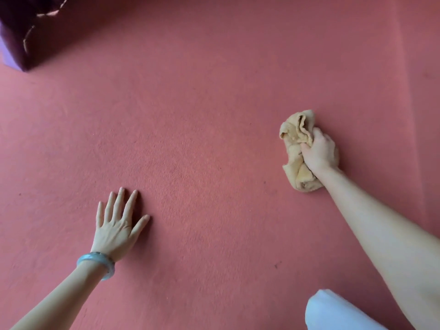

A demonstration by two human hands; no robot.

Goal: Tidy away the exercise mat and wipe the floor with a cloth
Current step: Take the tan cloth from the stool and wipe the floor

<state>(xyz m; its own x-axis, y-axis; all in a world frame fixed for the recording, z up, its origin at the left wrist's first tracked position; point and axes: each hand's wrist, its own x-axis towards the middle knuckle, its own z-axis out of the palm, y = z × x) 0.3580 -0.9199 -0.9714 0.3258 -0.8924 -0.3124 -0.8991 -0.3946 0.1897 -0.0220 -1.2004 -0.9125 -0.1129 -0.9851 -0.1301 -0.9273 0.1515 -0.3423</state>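
A reddish-pink floor [202, 103] is filling the view, with a dark maroon block [28, 27] sitting at eleven o'clock. At three o'clock the right hand [320, 152] is clutching a crumpled tan cloth [297, 136], fingers [309, 145] closed around it, pressing it to the floor. At seven o'clock the left hand [117, 226] is lying flat, fingers spread, wearing a pale bangle [96, 264].
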